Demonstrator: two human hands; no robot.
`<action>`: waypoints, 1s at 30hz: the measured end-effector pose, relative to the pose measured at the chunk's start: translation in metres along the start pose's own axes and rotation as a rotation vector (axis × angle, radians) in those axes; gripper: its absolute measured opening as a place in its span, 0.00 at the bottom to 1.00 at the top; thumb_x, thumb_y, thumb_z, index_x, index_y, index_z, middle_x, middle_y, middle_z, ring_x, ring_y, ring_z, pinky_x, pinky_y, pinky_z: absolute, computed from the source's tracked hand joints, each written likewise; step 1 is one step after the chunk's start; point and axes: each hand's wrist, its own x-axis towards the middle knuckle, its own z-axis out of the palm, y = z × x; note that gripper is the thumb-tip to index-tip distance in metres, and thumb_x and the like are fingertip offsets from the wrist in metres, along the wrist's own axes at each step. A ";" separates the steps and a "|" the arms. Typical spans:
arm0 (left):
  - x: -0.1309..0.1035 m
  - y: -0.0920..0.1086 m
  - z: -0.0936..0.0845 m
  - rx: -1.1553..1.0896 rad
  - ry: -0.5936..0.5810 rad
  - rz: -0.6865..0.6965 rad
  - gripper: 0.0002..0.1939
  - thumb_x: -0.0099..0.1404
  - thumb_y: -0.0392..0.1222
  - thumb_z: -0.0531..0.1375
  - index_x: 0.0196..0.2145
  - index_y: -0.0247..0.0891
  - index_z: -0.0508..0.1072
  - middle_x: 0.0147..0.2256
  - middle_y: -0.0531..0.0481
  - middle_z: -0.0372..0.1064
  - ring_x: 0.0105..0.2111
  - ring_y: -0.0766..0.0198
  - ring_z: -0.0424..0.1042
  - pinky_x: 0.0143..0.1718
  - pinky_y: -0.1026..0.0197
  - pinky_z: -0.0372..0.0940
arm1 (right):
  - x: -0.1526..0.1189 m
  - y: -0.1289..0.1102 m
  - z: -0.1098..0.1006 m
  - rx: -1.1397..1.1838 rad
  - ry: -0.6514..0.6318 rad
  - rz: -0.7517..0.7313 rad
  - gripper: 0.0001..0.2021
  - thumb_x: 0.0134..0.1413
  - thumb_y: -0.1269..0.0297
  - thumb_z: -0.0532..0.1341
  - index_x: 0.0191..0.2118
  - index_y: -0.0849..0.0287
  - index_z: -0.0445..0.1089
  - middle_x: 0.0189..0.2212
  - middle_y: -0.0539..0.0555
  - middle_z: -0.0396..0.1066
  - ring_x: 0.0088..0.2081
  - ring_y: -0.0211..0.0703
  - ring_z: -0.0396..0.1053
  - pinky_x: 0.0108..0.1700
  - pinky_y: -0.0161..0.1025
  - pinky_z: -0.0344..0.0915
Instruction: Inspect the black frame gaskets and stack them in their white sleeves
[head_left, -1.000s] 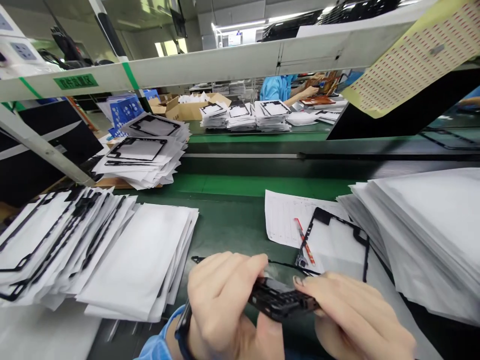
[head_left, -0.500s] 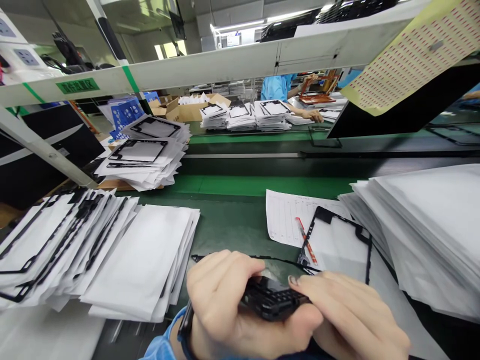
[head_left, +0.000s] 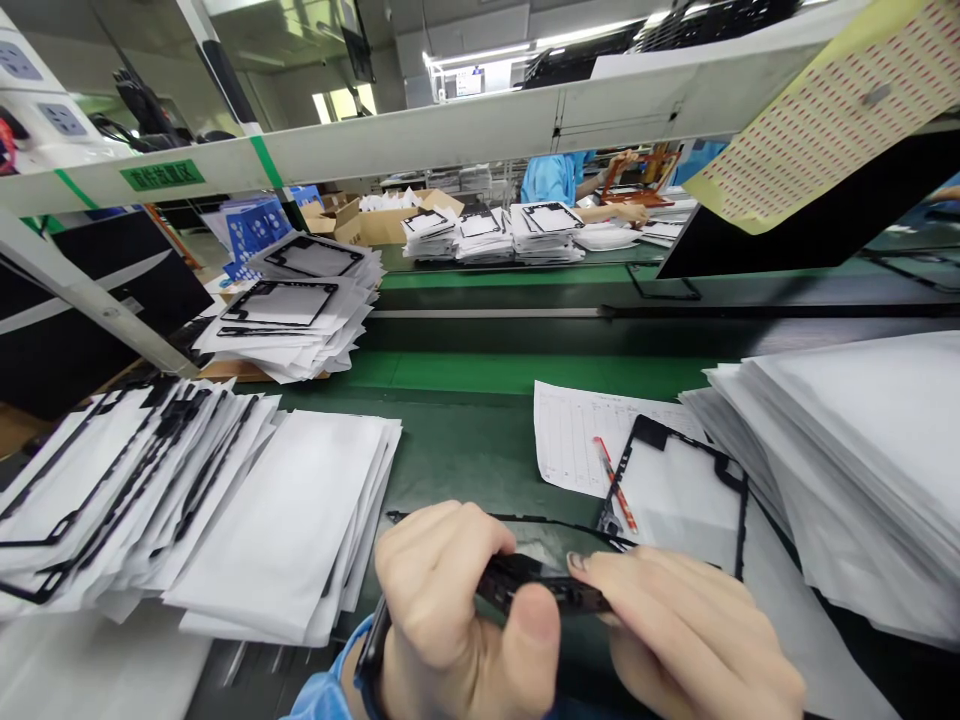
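**Black part turning edge-on between both hands**

At the bench's near edge, the left hand (head_left: 457, 620) is gripping a small black part (head_left: 536, 588), its thumb now riding up over the near side. The part is showing a thinner edge than a moment ago, so it is being rotated. The right hand (head_left: 690, 630) is pinching its right end. Behind, a black frame (head_left: 679, 480) is lying on white sheets (head_left: 847, 460).

A single head-worn view looks forward and steeply down over the green bench (head_left: 480, 440). That bench fills the near and middle ground, close below the lens, its near edge cut off by the lower frame. Beyond the bench's far edge, the view reaches under a white shelf rail (head_left: 450, 130) to another bench.
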 end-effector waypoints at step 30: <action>0.004 -0.110 -0.016 -0.511 0.502 -0.399 0.23 0.63 0.54 0.50 0.17 0.39 0.64 0.11 0.54 0.50 0.11 0.66 0.55 0.15 0.61 0.48 | 0.011 0.013 -0.032 0.488 0.000 0.129 0.14 0.60 0.83 0.59 0.49 0.68 0.73 0.35 0.56 0.77 0.38 0.43 0.78 0.40 0.34 0.77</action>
